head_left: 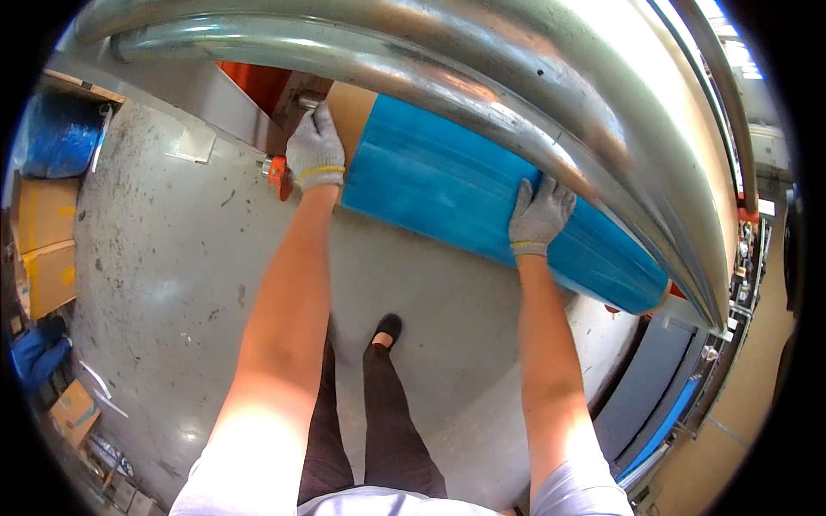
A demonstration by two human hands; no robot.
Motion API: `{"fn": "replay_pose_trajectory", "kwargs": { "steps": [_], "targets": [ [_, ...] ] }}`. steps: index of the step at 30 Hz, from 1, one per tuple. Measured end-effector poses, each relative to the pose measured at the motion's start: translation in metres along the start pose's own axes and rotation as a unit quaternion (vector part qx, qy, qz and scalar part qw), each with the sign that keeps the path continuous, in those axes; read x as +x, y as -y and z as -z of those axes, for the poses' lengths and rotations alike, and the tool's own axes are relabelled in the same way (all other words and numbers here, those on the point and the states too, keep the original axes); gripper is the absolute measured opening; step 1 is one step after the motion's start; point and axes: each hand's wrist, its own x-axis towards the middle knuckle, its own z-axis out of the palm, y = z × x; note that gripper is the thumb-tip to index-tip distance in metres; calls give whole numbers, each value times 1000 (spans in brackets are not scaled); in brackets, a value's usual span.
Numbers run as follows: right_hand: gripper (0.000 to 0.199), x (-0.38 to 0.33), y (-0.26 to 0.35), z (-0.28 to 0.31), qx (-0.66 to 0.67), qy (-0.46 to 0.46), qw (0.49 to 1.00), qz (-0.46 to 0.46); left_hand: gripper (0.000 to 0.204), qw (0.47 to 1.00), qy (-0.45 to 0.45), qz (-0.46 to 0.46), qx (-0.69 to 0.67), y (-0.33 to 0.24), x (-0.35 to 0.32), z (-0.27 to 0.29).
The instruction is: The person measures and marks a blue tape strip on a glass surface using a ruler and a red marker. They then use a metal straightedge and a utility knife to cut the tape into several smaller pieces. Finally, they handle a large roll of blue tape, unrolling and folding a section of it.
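A wide roll of blue film (pixel 439 181) lies crosswise in front of me under shiny metal rollers (pixel 344 53). A brown cardboard core (pixel 350 110) sticks out of its left end, near a metal shaft (pixel 308 101). My left hand (pixel 315 153), in a grey knit glove, is closed against the end of this core; its fingertips are partly hidden. Lying on the blue film toward the right, my gloved right hand (pixel 540 217) has its fingers and thumb apart. The film's far side is hidden under the rollers.
An orange-red metal part (pixel 277 176) juts out beside my left hand. Cardboard boxes (pixel 50 245) and a blue wrapped bundle (pixel 60 136) stand along the left. Dark grey panels (pixel 647 383) are at the right. My feet are on the grey floor (pixel 206 284).
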Motion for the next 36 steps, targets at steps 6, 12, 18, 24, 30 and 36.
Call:
{"fn": "replay_pose_trajectory", "kwargs": {
  "steps": [6,12,18,24,30,36],
  "targets": [
    [71,-66,18,-2,-28,10,999,17,55,995,12,-17,-95,100,-38,5],
    [80,-125,22,11,-44,77,996,-6,58,965,226,92,-97,120,-51,31],
    [81,-145,38,32,-57,175,983,4,61,965,251,60,-54,154,-43,32],
    [75,-152,33,57,-8,273,962,-22,71,930,349,115,29,131,-55,49],
    [45,-200,29,105,66,391,912,-106,57,900,358,178,176,160,-138,155],
    [28,-286,-3,212,109,498,846,-154,51,834,392,130,365,180,-266,352]
  ]
}}
